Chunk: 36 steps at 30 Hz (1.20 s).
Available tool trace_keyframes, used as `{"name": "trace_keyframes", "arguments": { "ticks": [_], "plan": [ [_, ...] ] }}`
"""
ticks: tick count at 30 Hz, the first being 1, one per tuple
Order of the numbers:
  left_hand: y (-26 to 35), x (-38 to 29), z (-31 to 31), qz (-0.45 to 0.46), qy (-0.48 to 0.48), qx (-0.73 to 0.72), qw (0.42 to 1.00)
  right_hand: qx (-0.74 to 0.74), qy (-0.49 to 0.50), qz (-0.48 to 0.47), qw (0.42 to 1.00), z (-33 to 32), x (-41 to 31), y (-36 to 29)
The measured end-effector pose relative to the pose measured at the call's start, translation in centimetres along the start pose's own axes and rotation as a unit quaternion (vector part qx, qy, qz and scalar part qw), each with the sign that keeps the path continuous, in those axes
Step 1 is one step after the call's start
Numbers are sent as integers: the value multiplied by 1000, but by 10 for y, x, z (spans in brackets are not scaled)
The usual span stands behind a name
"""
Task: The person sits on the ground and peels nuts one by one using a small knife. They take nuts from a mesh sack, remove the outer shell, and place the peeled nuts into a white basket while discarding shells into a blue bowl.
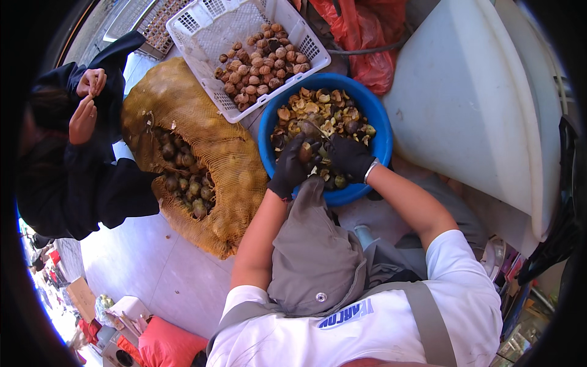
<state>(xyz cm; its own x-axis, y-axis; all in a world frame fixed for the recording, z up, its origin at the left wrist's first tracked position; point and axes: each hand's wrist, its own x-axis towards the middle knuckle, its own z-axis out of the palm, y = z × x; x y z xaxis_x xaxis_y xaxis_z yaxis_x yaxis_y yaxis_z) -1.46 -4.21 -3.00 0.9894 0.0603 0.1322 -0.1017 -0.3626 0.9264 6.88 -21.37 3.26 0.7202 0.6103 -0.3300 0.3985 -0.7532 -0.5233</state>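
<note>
Both my hands wear black gloves over a blue plastic basin (387,137) filled with split walnut husks (316,110) and a few darker whole fruits. My left hand (295,163) holds a brownish walnut (305,152), its fingers curled round it. Just to the right, my right hand (351,156) is closed around something thin; a narrow tool, perhaps a blade, seems to point up and left from it, but most of it is hidden. Beyond the basin, a white plastic crate (220,103) holds hulled walnuts (263,69) with wrinkled brown shells.
An open yellow mesh sack (238,183) of unhusked walnuts (195,190) lies left. Past it a person in dark clothes (105,192) holds their hands together. Red plastic bags (373,55) hang behind the basin; a large pale plastic container (463,110) stands right. A red cushion-like bundle (167,341) lies lower left.
</note>
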Motion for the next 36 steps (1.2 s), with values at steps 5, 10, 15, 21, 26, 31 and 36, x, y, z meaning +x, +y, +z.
{"name": "trace_keyframes", "arguments": {
  "ticks": [5,10,15,21,26,31,36],
  "plan": [
    [-40,-8,3,-122,73,-199,970,154,27,1,988,2,-2,-9],
    [19,5,2,-115,74,-312,940,-37,132,-291,947,16,-12,-10],
    [43,3,-14,9,117,-77,990,243,-38,-53,968,16,-20,-38],
    [47,15,-30,127,52,138,981,137,-55,-187,971,16,-16,-32],
    [32,9,-25,116,22,150,982,133,-9,-183,974,22,-21,-37],
    [53,12,-23,52,43,77,995,-23,44,-255,966,28,-12,-30],
    [19,-3,-2,-44,69,70,994,197,11,-215,956,29,-11,-26]
  ]
}}
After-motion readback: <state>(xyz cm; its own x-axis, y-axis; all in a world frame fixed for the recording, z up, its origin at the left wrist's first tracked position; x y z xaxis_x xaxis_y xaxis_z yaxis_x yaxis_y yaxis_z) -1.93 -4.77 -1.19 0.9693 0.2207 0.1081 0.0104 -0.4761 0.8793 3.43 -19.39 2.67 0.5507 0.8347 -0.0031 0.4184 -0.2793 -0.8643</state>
